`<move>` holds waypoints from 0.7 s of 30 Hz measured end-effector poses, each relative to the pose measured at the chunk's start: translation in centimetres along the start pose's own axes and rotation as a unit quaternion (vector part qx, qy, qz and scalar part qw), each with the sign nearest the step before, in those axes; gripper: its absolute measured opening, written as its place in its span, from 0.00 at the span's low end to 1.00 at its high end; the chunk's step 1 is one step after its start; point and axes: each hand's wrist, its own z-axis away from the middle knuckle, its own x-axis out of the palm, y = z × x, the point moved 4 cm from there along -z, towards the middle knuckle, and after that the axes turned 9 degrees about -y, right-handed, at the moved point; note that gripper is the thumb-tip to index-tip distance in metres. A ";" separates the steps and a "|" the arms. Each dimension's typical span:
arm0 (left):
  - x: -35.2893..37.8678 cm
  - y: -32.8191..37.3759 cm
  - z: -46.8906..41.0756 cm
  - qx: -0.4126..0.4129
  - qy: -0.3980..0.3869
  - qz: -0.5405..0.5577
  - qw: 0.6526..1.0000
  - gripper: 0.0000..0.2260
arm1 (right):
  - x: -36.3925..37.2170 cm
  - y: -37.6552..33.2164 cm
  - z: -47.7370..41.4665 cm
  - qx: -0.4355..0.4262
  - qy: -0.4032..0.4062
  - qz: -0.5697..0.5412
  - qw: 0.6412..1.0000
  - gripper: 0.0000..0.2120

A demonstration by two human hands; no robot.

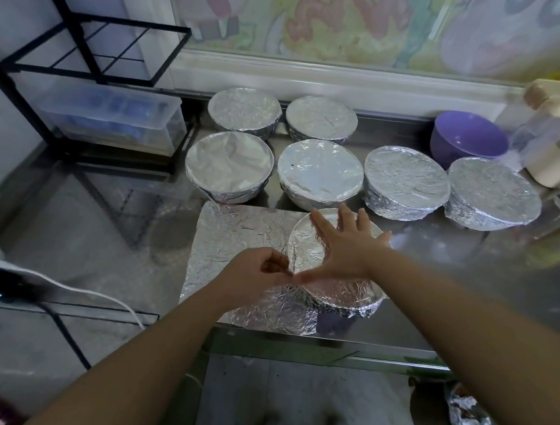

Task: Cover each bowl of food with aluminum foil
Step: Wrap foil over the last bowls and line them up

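While six covered bowls (pixel 320 173) stand in two rows from 11 to 2 o'clock on the surface (pixel 469 260), a seventh bowl (pixel 348 301) sits nearest the person, just right of centre near the front edge, with foil (pixel 237 232) draped over it. The right hand (pixel 346 247) lies flat on the top, fingers straight and spread, pinning the sheet down and gripping nothing. The left hand (pixel 253 274) is curled at the bowl's 9 o'clock rim and appears to pinch a fold of foil there. This looks like the wrapping step: the 3 to 6 o'clock side is already tucked against the wall, while a wide flap lies loose on the surface toward 9 o'clock. The next move likely calls for folding that flap down and under the rim, working round while the top stays pinned. A purple bowl (pixel 468 140) at 1 o'clock is uncovered; its contents cannot be made out.
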 end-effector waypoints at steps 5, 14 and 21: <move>-0.6 0.7 -0.8 0.031 0.003 -0.127 0.991 0.06 | 0.1 0.0 0.1 0.000 0.000 -0.001 1.000 0.67; -1.9 2.3 -2.9 0.076 -0.011 -0.314 0.946 0.07 | -0.2 -0.2 0.3 0.004 0.005 0.001 1.000 0.67; -2.4 3.5 -4.4 0.105 -0.046 -0.420 0.900 0.12 | -0.3 -0.4 0.3 0.010 0.009 0.006 1.000 0.67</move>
